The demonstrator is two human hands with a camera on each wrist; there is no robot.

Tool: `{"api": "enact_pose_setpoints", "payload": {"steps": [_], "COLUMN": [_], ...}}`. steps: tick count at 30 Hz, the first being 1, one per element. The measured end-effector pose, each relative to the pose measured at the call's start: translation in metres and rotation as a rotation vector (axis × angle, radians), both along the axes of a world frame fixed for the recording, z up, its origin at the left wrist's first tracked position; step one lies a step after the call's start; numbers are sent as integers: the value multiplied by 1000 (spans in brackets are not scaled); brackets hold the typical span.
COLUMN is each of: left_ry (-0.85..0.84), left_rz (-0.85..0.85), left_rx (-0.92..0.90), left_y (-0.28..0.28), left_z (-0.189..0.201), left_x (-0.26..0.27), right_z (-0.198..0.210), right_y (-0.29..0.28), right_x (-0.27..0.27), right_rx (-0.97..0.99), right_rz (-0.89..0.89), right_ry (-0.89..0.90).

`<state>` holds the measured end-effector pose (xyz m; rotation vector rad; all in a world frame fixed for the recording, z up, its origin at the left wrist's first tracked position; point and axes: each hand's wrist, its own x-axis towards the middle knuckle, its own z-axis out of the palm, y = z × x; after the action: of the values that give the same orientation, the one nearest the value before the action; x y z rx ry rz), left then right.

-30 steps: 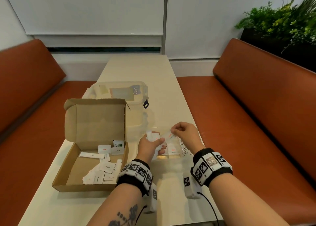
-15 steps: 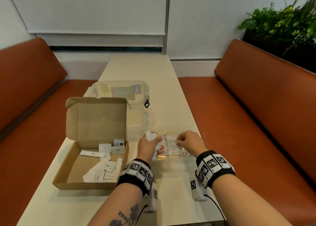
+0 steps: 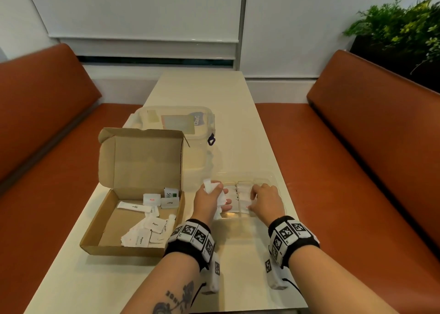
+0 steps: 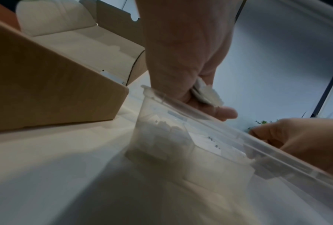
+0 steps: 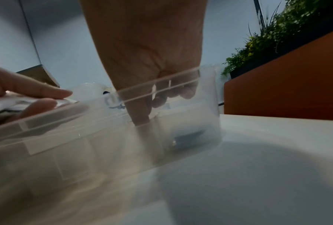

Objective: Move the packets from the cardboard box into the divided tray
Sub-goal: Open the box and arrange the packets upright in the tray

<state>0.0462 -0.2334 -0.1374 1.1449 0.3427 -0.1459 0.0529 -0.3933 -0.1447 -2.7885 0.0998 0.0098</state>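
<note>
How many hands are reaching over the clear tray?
2. The left hand is over the divided tray's left end, gripping white packets. The right hand reaches into its right part, fingers down inside.

The right hand (image 3: pixel 264 200) has lowered from above into the divided tray (image 3: pixel 277 179).

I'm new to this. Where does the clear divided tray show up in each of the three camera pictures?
Head: the divided tray sits centre-right on the table, under both hands.
Left wrist: it runs from the centre to the lower right, just right of the cardboard box.
Right wrist: it fills the lower left and centre.
Shared landmark: the left hand gripping white packets, seen in all three.
</note>
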Motion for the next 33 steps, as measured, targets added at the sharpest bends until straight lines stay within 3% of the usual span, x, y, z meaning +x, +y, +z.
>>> {"api": "enact_pose_setpoints", "payload": {"steps": [11,16,20,27,33], "left_ry": [19,3,6,-15,3], "left_rz": [-49,-33,-95,-112,-70], "left_rx": [-18,-42,-8,-24,12], "left_y": [2,3,2,9,15], "left_z": [4,7,9,11,14], "left_x": [-3,-6,-6,-3,-1], "right_z": [3,22,43,47,41], "right_y": [5,17,37,40,37], "right_x": [-1,-5,-4,-1,0], "right_rx": [-10,359,697,897,932], "right_rz": [-3,33,89,57,-33], "right_ry": [57,-121,-57,65,12]}}
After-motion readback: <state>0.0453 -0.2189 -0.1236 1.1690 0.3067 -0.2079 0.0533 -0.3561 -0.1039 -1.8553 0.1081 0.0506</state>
